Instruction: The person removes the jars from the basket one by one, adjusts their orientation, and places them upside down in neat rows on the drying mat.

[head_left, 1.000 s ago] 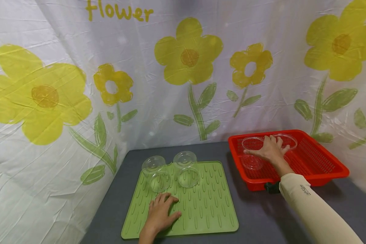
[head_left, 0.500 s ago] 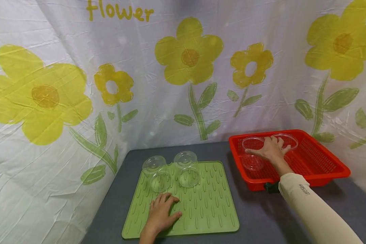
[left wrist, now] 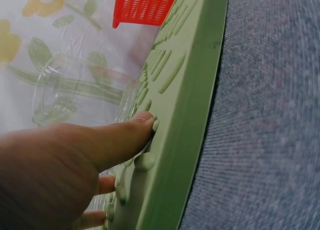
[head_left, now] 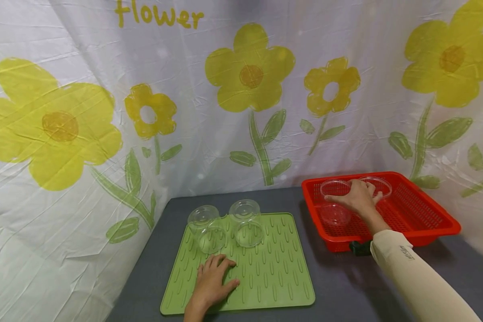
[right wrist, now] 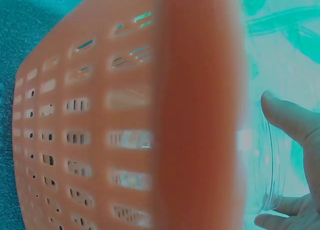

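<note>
At the right hand point(head_left: 358, 197) we find thumb and fingers clamped on a clear jar point(head_left: 335, 190), thumb on one side and fingertips on the other, close to its rim. This jar stands mouth up inside the red basket point(head_left: 434, 231), toward the left end. A second jar point(head_left: 378, 184) is in the basket just to its right; the fingers partly cover it in the head view, and we cannot tell whether they touch it. From the right wrist we see mostly the basket's slotted wall, with the held jar and the fingers past the blurred edge. A pale sleeve point(head_left: 420, 277) covers the right arm.

We see the left hand point(head_left: 212, 281) resting on the green mat point(head_left: 279, 286), fingers slightly apart, thumb spread away from them with its tip at the mat's raised ribs. Just beyond those fingers a third jar point(head_left: 206, 229) stands upside down on the mat, and a fourth jar point(head_left: 245, 223) stands likewise, just beside it on the right. We have both mat and basket on the grey bench point(head_left: 338, 290), the basket to the right and farther back. Behind hangs a white cloth point(head_left: 201, 156) with yellow flowers.
</note>
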Motion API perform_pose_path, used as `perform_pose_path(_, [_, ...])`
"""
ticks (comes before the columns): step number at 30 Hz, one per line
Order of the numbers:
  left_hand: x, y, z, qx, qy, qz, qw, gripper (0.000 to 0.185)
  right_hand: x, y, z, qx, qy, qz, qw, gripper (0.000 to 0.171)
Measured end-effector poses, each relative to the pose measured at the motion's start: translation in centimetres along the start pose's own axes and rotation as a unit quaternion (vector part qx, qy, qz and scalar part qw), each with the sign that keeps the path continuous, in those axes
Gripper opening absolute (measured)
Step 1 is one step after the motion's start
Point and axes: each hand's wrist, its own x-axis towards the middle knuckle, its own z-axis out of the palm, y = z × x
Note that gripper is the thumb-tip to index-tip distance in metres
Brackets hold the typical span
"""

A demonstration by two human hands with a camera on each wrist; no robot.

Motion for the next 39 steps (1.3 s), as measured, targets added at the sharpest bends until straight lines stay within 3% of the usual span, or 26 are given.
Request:
perform_pose_path(11, [0.0, -0.1, 0.2, 0.003, -0.002, -0.002, 1.0000, 0.039, -0.6, -0.6, -0.3, 0.016, 0.013, -0.019, 1.000, 0.106])
perform_pose_path(21, [0.1, 0.2, -0.1, 0.009, 0.000, 0.002, 1.0000, 0.039, -1.2, -0.5, -0.9, 0.090, -0.029, -0.030, 0.995, 0.115])
perform_pose_path(29, [0.0, 0.2, 0.0, 0.012, 0.003, 0.000, 0.9999, 0.039, -1.7, -0.5, -1.3, 0.105, -0.036, -0.031, 0.993, 0.115])
perform_pose_path(39, [0.0, 0.8, 0.0, 0.009, 0.040, -0.001, 0.9992, 0.036, -2.1, -0.8, -1.7, 0.106, -0.032, -0.049, 0.993, 0.114])
